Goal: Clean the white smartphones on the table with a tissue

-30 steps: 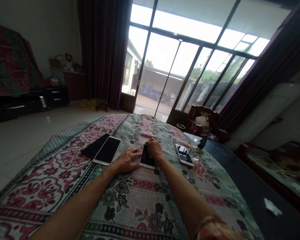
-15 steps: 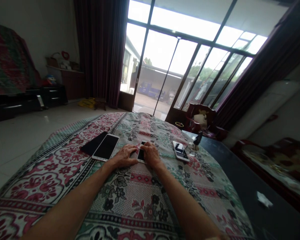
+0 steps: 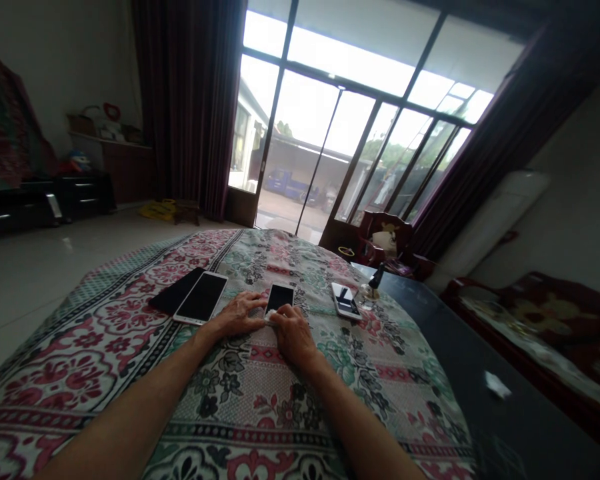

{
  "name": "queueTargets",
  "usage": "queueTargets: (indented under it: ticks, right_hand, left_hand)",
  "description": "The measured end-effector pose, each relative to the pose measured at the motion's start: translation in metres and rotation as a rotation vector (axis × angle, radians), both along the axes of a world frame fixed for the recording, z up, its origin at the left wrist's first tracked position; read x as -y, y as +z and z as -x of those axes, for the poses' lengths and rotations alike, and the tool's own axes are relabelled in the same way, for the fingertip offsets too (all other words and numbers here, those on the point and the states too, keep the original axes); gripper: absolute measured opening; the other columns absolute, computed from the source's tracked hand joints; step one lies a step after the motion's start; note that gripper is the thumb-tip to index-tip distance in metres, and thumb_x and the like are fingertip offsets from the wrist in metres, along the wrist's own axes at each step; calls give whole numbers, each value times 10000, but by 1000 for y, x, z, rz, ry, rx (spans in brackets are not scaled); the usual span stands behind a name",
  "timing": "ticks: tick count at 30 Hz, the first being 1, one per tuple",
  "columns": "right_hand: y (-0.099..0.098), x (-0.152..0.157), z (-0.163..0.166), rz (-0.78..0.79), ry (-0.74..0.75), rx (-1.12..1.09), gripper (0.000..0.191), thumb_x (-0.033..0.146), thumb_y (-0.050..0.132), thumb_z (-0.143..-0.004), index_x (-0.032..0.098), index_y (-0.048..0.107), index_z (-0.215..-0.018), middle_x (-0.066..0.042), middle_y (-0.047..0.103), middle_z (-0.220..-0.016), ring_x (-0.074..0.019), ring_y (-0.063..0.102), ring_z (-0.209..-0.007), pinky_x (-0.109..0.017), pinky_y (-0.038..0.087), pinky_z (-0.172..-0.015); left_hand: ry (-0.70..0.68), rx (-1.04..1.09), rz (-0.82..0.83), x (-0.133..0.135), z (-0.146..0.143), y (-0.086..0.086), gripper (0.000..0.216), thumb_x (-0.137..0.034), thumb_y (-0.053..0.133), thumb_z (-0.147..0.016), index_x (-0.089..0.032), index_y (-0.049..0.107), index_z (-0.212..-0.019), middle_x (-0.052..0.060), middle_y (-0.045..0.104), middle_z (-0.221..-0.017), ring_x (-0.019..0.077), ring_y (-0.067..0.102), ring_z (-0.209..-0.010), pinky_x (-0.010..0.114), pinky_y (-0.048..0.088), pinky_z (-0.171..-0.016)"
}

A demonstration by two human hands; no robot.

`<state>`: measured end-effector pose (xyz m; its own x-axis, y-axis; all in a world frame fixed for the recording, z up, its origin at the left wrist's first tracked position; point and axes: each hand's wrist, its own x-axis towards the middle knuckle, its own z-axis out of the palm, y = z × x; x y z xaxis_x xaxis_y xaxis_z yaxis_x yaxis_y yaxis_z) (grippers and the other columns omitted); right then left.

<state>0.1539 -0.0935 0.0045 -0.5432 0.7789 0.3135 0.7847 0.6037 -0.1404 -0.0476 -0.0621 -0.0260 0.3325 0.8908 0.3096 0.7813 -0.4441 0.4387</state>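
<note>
A white-rimmed phone (image 3: 279, 297) lies screen up on the floral tablecloth (image 3: 130, 333) in front of me. My left hand (image 3: 239, 316) rests flat beside its left edge, fingers stretched toward it. My right hand (image 3: 292, 333) sits at the phone's near end, fingers curled, pinching a small white bit I cannot make out. To the left lie a white phone (image 3: 201, 297) and a black phone (image 3: 175, 292) side by side. Another white phone (image 3: 347, 300) lies to the right.
A small dark figurine (image 3: 375, 279) stands at the cloth's right edge, beside a dark glossy tabletop (image 3: 480, 413) with a white scrap (image 3: 497, 385). Beyond are a wooden chair (image 3: 387, 240), glass doors, dark curtains and low cabinets (image 3: 55, 200) at the left.
My right hand has slid from the phone's far end back to its near end, uncovering the screen. My left hand stayed beside it. The view has shifted slightly rightward.
</note>
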Motion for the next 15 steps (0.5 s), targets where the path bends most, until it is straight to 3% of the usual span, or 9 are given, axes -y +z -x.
queueTargets:
  ticks: [6, 15]
  right_hand:
    - [1, -8, -12, 26, -23, -35, 287, 149, 472, -897, 273, 690, -1036, -34, 596, -1045, -172, 512, -981, -235, 378, -872]
    - [13, -64, -21, 77, -184, 38, 333, 135, 453, -893, 273, 717, -1042, -33, 630, -1042, -172, 547, -977, -218, 383, -831]
  left_hand:
    - [-25, 14, -34, -1, 1, -2, 508, -436, 674, -754, -231, 630, -1216, 79, 537, -1367, 258, 437, -1289, 391, 307, -1109]
    - [-15, -7, 11, 3, -1, 6, 511, -389, 676, -743, -245, 624, -1232, 72, 526, -1379, 271, 412, -1307, 403, 295, -1115]
